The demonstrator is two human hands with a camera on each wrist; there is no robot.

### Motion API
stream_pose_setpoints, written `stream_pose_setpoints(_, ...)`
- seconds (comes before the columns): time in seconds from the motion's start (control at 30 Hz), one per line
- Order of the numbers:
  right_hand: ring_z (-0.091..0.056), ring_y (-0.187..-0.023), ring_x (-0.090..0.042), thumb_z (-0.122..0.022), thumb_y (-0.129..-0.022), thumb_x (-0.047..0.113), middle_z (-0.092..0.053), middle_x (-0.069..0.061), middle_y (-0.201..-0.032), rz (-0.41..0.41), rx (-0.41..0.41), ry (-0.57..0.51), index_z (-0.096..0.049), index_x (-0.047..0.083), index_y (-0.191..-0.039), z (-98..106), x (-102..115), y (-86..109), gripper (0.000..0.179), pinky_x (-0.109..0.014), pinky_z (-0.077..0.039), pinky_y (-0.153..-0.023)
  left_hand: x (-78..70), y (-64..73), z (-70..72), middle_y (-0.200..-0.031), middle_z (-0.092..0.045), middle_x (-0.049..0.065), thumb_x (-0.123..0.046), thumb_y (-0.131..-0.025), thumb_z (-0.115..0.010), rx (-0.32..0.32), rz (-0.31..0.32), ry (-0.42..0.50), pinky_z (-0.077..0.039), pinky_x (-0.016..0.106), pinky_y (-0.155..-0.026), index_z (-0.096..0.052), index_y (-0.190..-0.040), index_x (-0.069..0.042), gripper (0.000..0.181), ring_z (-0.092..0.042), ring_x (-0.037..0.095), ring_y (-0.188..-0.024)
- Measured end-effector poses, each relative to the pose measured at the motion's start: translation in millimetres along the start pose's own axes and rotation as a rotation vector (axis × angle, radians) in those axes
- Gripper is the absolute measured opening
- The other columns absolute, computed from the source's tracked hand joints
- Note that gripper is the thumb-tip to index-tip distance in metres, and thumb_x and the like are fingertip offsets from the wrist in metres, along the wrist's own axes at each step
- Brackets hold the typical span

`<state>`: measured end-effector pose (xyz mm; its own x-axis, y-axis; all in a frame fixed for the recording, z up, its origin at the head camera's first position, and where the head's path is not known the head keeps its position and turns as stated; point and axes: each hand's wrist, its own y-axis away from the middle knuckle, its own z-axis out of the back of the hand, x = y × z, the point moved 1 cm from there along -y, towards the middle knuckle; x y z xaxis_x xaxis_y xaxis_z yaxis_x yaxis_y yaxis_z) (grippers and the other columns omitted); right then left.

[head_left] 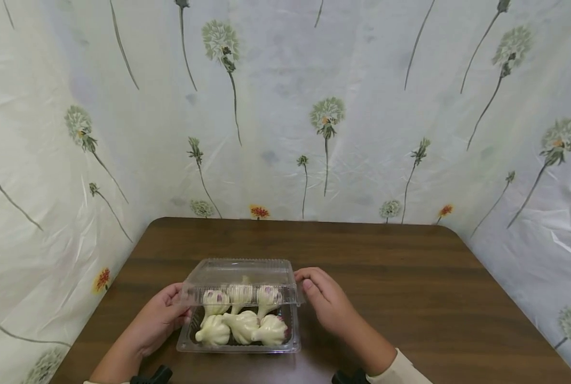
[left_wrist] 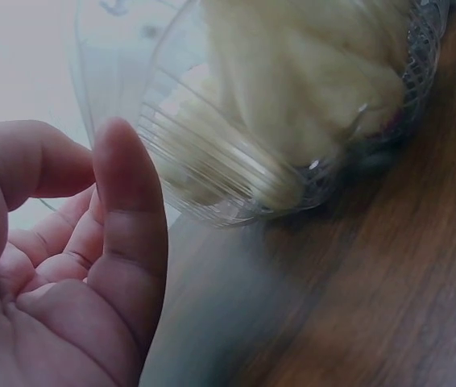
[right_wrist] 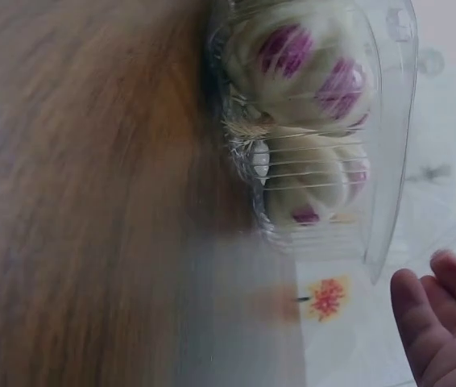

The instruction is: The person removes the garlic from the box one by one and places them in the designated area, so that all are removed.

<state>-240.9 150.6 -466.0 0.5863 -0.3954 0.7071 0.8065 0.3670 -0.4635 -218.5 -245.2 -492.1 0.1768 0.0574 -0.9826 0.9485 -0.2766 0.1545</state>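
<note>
A clear plastic clamshell container (head_left: pixel 237 348) lies on the table, holding several cream garlic bulbs (head_left: pixel 243 326) with purple patches, glossy like imitations. Its hinged lid (head_left: pixel 239 269) stands partly raised, tilted over the back row of bulbs. At the lid's left edge is my left hand (head_left: pixel 157 319); in the left wrist view its thumb and index finger pinch the thin rim. My right hand (head_left: pixel 327 300) is beside the lid's right corner, fingers loosely bent. In the right wrist view those fingers (right_wrist: pixel 421 322) appear just apart from the lid.
The dark wooden table (head_left: pixel 386 277) extends to the right and behind the container. A plastic sheet (head_left: pixel 276 106) printed with dandelions hangs along the back and both sides. Dark wrist straps (head_left: pixel 153 375) show at the bottom edge.
</note>
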Motion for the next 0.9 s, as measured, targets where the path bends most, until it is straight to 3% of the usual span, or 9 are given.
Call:
stream_pose_setpoints(0.13, -0.062, -0.12, -0.019, -0.043, -0.113, 0.016, -0.067, -0.004, -0.134, -0.046, -0.021, -0.011, -0.067, 0.014, -0.125, -3.2, -1.5, -2.3, 0.027, -0.038, -0.054, -0.1, 1.9, 0.9, 2.5, -0.105, -0.064, -0.001, -0.01, -0.107, -0.059, 0.009, -0.013, -0.003, -0.059, 0.023, -0.079, -0.04, -0.142, 0.001, 0.042, -0.063, 0.008, -0.09)
stream_pose_setpoints(0.3, -0.066, -0.112, -0.022, -0.042, -0.114, 0.019, -0.066, -0.009, -0.131, -0.131, -0.012, -0.059, -0.065, 0.011, -0.131, -4.6, -3.5, -4.5, 0.03, -0.036, -0.057, -0.097, 3.8, -0.6, 1.7, -0.106, -0.062, -0.002, -0.009, -0.106, -0.058, -0.004, 0.003, -0.014, -0.059, 0.023, -0.08, -0.039, -0.146, 0.001, 0.045, -0.062, 0.009, -0.09)
stream_pose_setpoints(0.5, -0.07, -0.115, -0.04, -0.041, -0.115, 0.023, -0.061, -0.021, -0.14, -0.238, -0.006, -0.177, -0.06, 0.002, -0.138, -7.2, -3.3, -10.5, 0.036, -0.045, -0.057, -0.102, 3.3, -0.2, 1.6, -0.107, -0.061, 0.0, -0.008, -0.106, -0.057, -0.008, 0.018, -0.013, -0.059, 0.023, -0.08, -0.034, -0.149, 0.004, 0.05, -0.061, 0.01, -0.09)
stream_pose_setpoints(0.7, -0.051, -0.138, -0.047, -0.038, -0.116, 0.024, -0.056, -0.025, -0.146, -0.252, -0.008, -0.311, -0.053, -0.002, -0.145, -9.4, -5.3, -20.7, 0.042, -0.054, -0.051, -0.107, 1.7, 0.7, 0.7, -0.107, -0.06, 0.001, -0.009, -0.106, -0.058, 0.0, 0.015, -0.011, -0.059, 0.024, -0.079, -0.033, -0.149, 0.004, 0.052, -0.061, 0.01, -0.089)
stream_pose_setpoints(0.9, -0.049, -0.141, -0.042, -0.036, -0.116, 0.023, -0.055, -0.022, -0.147, -0.262, -0.005, -0.363, -0.052, 0.001, -0.145, -9.8, -6.6, -28.2, 0.04, -0.053, -0.052, -0.108, 0.7, 0.4, -1.0, -0.108, -0.06, 0.001, -0.008, -0.106, -0.058, -0.017, 0.009, -0.011, -0.059, 0.024, -0.079, -0.033, -0.15, 0.004, 0.052, -0.061, 0.01, -0.089)
